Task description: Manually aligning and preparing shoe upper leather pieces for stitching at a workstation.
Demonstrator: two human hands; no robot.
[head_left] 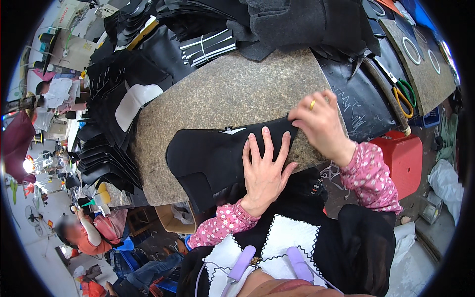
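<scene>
A black cut piece of material (213,153), shaped like a shoe-upper or boot part, lies on the speckled worktop (237,89). My left hand (264,168) rests flat on it with the fingers spread. At the piece's far right corner, my right hand (319,121) is closed, thumb and fingers pinching the edge; a gold ring shows on one finger. A small white patch shows at the piece's upper edge, just beyond my left fingertips. The piece's lower left part hangs over the near edge of the worktop.
Stacks of black pieces (106,163) and a white piece (133,104) lie left. A tied bundle of black-and-white strips (208,48) and dark grey felt (297,24) are at the back. Right are scissors (403,96) and a red stool (401,161). A person (91,232) sits far left.
</scene>
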